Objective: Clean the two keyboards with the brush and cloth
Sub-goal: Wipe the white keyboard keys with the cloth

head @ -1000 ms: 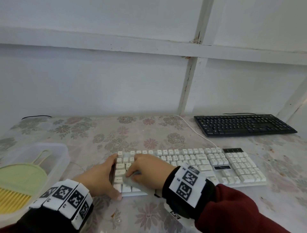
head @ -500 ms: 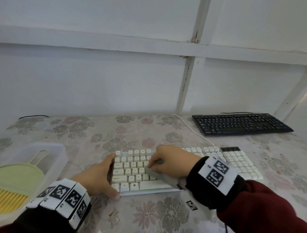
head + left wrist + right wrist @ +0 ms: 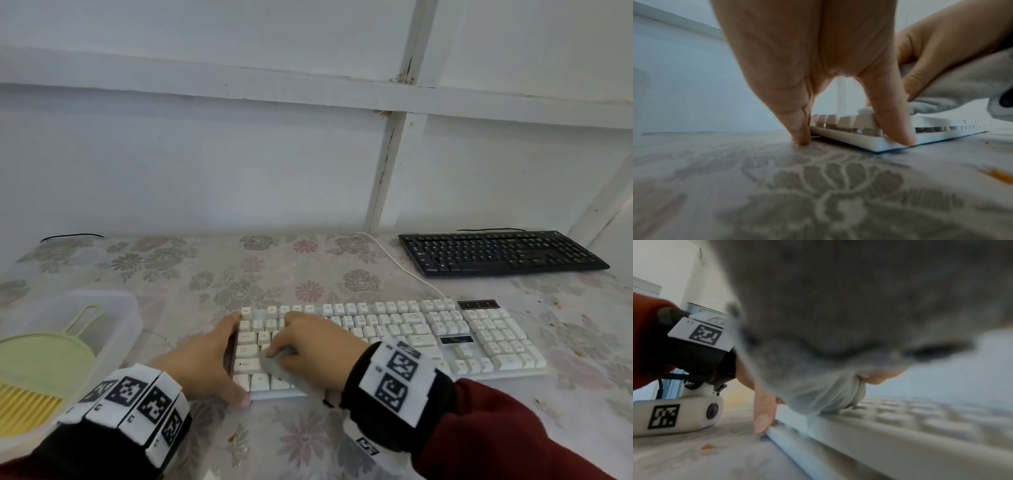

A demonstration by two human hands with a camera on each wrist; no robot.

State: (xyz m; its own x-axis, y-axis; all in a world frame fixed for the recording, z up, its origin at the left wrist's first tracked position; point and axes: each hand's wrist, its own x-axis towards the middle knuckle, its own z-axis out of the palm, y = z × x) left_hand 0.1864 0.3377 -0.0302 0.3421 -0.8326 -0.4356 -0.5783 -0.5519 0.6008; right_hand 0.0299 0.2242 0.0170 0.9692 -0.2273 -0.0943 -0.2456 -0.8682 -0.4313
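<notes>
The white keyboard (image 3: 411, 335) lies across the table's middle. My left hand (image 3: 229, 359) holds its left end, thumb on the near corner and fingers by the far corner. In the left wrist view the left hand (image 3: 851, 139) straddles that end of the white keyboard (image 3: 941, 136), one fingertip down on the tablecloth. My right hand (image 3: 301, 342) grips a grey cloth (image 3: 274, 365) and presses it on the left-hand keys. The cloth (image 3: 828, 305) fills most of the right wrist view. The black keyboard (image 3: 500, 251) lies at the back right. A green brush (image 3: 41, 363) sits in the tub.
A clear plastic tub (image 3: 126, 308) stands at the left edge of the table. The white keyboard's cable (image 3: 404, 265) runs back toward the wall. Small orange crumbs (image 3: 1001, 176) lie on the flowered tablecloth near the keyboard's front.
My right hand swept the cloth rightward along the keys, then came back to the left end. The left hand has stayed on the keyboard's left end.
</notes>
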